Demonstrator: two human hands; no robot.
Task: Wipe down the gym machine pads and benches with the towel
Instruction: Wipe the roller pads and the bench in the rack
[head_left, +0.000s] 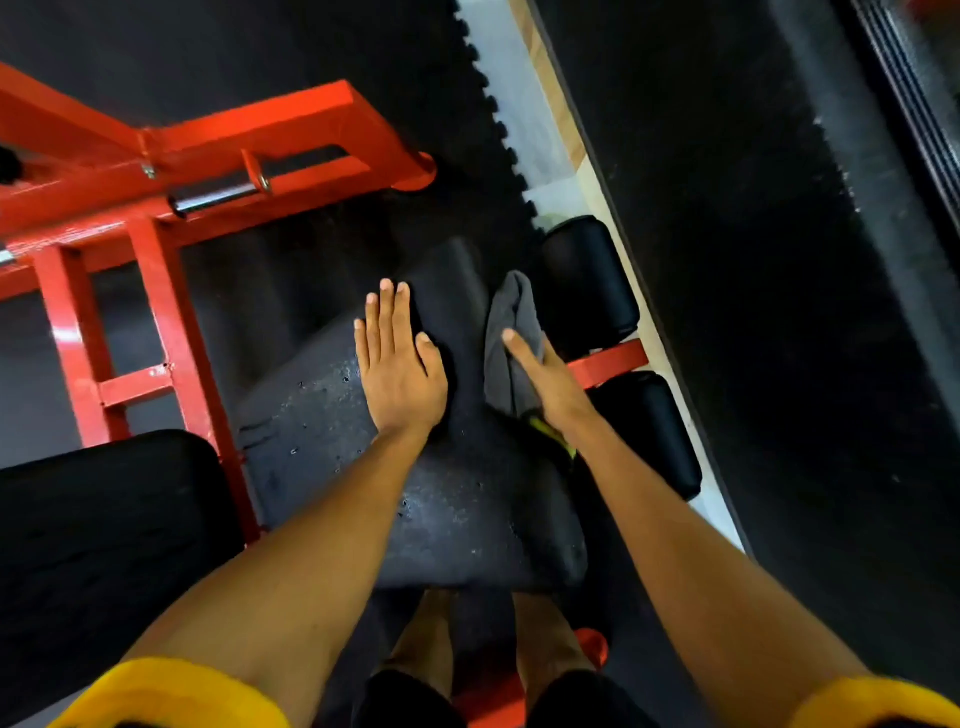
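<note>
Right hand (545, 379) on crumpled grey cloth towel (511, 332), grip unclear; left hand (400, 364) flat on black bench pad (457, 493); I'd overlap strokes.
</note>
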